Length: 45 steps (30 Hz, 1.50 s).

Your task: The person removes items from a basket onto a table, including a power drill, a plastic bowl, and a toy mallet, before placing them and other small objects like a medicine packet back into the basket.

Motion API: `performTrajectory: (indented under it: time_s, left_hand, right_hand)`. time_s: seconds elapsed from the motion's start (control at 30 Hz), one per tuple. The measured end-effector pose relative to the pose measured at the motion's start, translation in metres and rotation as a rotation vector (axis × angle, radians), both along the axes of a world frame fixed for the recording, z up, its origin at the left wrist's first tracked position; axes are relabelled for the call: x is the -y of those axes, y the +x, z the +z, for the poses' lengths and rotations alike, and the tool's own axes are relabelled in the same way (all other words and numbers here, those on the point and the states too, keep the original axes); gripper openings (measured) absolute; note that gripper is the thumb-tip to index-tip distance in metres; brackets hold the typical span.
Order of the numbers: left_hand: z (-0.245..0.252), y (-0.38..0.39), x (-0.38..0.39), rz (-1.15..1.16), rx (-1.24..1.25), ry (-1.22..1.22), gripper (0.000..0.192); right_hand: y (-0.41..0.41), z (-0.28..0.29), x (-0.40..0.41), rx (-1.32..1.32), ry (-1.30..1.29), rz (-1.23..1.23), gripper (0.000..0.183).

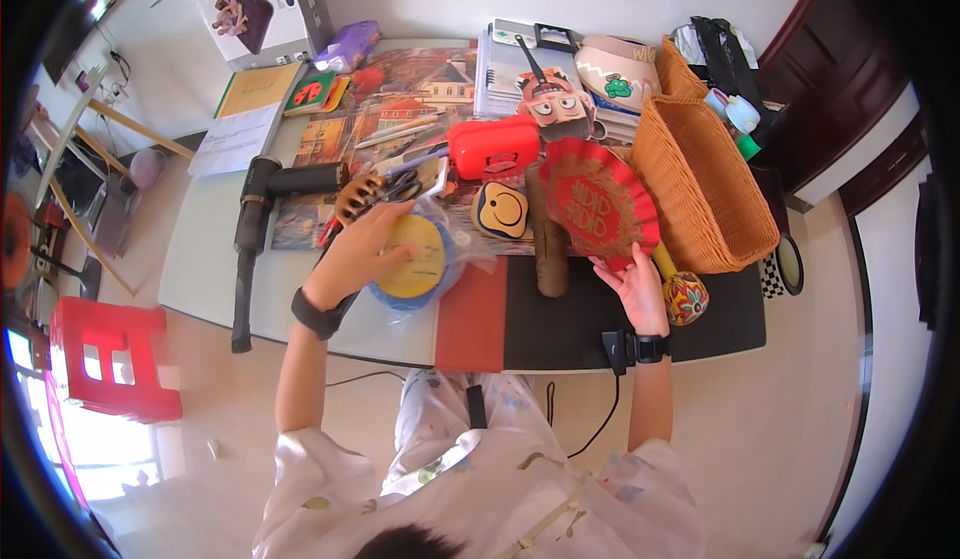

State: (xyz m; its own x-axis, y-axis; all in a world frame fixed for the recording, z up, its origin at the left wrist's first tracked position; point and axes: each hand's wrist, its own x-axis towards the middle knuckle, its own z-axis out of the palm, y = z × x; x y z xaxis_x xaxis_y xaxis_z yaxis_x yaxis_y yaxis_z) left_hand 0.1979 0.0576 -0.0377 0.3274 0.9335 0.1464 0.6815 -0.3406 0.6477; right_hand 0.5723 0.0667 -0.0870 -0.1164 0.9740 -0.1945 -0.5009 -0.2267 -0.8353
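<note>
My left hand (358, 253) lies over the left side of a round yellow-and-blue disc (415, 263) in a clear plastic bag, its fingers and thumb across the top. At the lower edge of a red, frilled-rim ornament (600, 203) with brown glittery patches, my right hand (639, 293) pinches it between thumb and fingers. The ornament is tilted and bears writing. Just left of it stands a brown cylindrical roll (551, 248). A maraca-like rattle (684, 296) with a floral head lies beside my right hand.
A wicker basket (712, 191) stands at the right, a black massage gun or dryer-like tool (255, 221) at the left. Between them are a red case (493, 146), a smiling yellow box (501, 210) and a brown hair claw (360, 197). A black cable (611, 416) hangs over the table's front edge.
</note>
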Motion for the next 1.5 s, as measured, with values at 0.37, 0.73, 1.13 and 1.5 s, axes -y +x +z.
performTrajectory:
  time_s: [0.37, 0.73, 1.13, 1.5]
  left_hand:
    - [-0.011, 0.015, 0.011, 0.013, -0.299, 0.161, 0.062]
    - [-0.015, 0.020, 0.013, 0.061, -0.323, 0.172, 0.075]
    - [-0.027, 0.017, 0.016, 0.087, -0.247, 0.201, 0.070]
    - [-0.029, 0.019, 0.009, 0.070, -0.131, 0.179, 0.072]
  right_hand:
    - [0.014, -0.014, 0.004, 0.399, -0.093, 0.069, 0.070]
    - [-0.019, -0.014, 0.104, 1.469, 0.519, 0.267, 0.073]
    - [-0.032, -0.029, 0.129, 1.875, 0.667, 0.151, 0.087]
    - [-0.030, -0.023, 0.125, 1.829, 0.619, 0.179, 0.088]
